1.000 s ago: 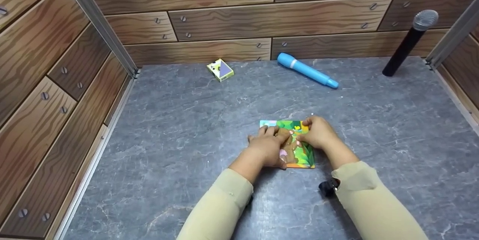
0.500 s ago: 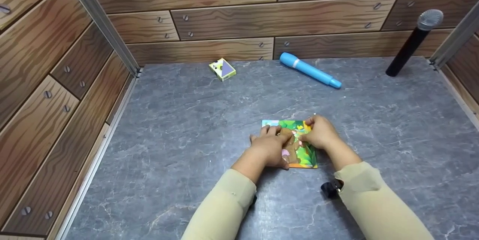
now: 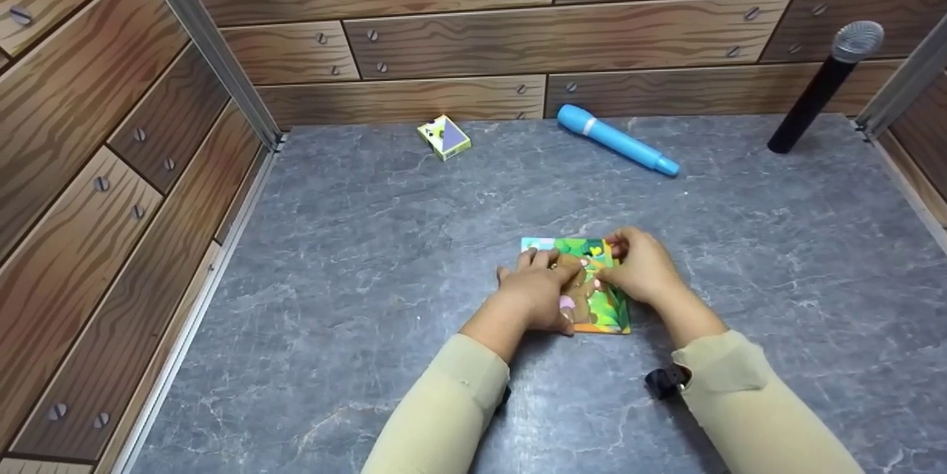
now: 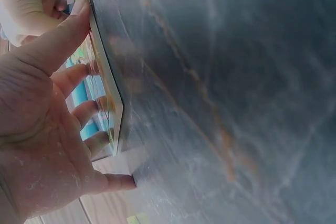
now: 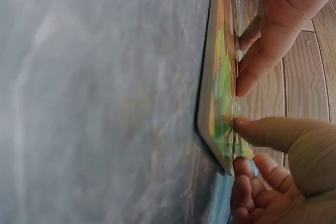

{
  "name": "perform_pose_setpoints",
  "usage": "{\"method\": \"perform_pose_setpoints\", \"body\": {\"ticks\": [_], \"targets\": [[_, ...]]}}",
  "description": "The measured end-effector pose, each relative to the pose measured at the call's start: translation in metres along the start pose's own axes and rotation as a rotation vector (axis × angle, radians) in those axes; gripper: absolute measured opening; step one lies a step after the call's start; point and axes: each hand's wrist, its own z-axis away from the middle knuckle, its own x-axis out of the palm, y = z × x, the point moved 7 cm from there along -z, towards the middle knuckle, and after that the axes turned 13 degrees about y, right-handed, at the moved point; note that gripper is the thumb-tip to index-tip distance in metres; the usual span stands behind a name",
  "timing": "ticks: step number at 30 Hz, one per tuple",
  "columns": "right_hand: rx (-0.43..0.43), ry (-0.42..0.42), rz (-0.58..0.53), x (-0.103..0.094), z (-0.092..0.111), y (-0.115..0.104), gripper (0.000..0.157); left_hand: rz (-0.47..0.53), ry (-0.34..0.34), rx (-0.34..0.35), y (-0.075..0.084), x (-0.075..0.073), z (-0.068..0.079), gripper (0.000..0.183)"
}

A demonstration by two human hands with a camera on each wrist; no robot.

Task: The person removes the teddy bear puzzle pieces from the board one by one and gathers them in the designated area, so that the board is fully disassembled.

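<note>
A square, colourful jigsaw puzzle board (image 3: 608,317), with a brown animal on green scenery, lies flat on the table. My left hand (image 3: 529,295) rests across its left part with fingers spread, covering much of the picture. The left wrist view shows that hand's thumb at the near edge and its little finger past the board, on the table. At the upper right corner, my right hand (image 3: 645,267) pinches a thin puzzle piece (image 5: 234,137) between thumb and fingers. Its edge stands slightly raised from the board in the right wrist view. Most of the piece is hidden by the hand.
Near the back wall lie a small yellow and purple card box (image 3: 444,137) and a blue marker-shaped stick (image 3: 618,140). A black microphone (image 3: 825,86) with a silver head stands at the back right. Wood-patterned panels (image 3: 444,45) enclose the grey marbled table (image 3: 333,274).
My right hand has shifted slightly right and turned at the board's corner, and the piece's edge there now shows raised. My left hand holds its place on the board. The head view has drifted slightly.
</note>
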Motion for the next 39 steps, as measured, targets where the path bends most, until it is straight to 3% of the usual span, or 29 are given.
{"method": "perform_pose_setpoints", "body": {"ticks": [7, 19, 26, 39], "targets": [[-0.071, -0.018, -0.033, 0.001, 0.002, 0.002, 0.058, 0.000, -0.004, -0.004, 0.000, 0.000, 0.000, 0.097], [-0.109, 0.001, -0.041, -0.009, 0.004, 0.002, 0.049, -0.005, -0.023, -0.011, 0.000, 0.001, -0.001, 0.097], [-0.088, 0.044, -0.082, -0.029, 0.001, 0.011, 0.047, -0.009, -0.018, -0.010, 0.000, 0.000, 0.000, 0.099], [0.005, 0.080, -0.025, -0.056, -0.015, 0.035, 0.050, 0.000, 0.001, -0.013, -0.001, 0.000, 0.000, 0.098]]}}
